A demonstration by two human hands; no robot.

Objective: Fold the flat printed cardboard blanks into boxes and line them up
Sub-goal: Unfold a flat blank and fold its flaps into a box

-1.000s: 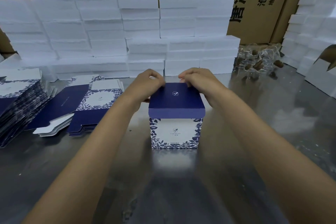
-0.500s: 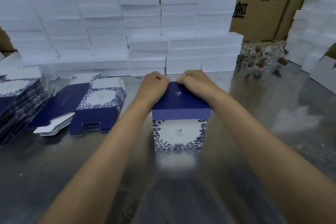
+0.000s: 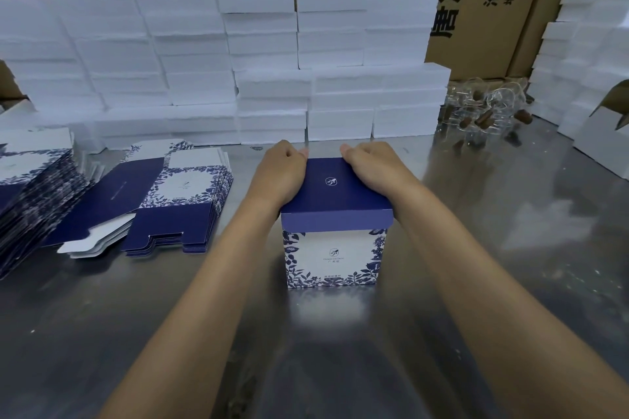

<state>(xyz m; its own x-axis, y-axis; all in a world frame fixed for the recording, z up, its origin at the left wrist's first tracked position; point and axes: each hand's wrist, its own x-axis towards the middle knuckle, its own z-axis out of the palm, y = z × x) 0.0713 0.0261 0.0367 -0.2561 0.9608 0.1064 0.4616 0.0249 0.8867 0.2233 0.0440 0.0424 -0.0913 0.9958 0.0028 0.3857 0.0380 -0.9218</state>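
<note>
A square cardboard box printed with blue leaves, its flat navy lid closed on top, stands upright at the centre of the frame on a reflective grey metal table. The left hand and right hand rest on the lid's far corners, fingers curled down over the far edge; what the fingertips do behind it is hidden. At centre left lies a stack of flat navy-and-white printed blanks. The risk, as I judge it, is uneven pressing: pushing one corner harder could buckle the lid, leave its tuck flap out, or slide the box across the slick tabletop.
</note>
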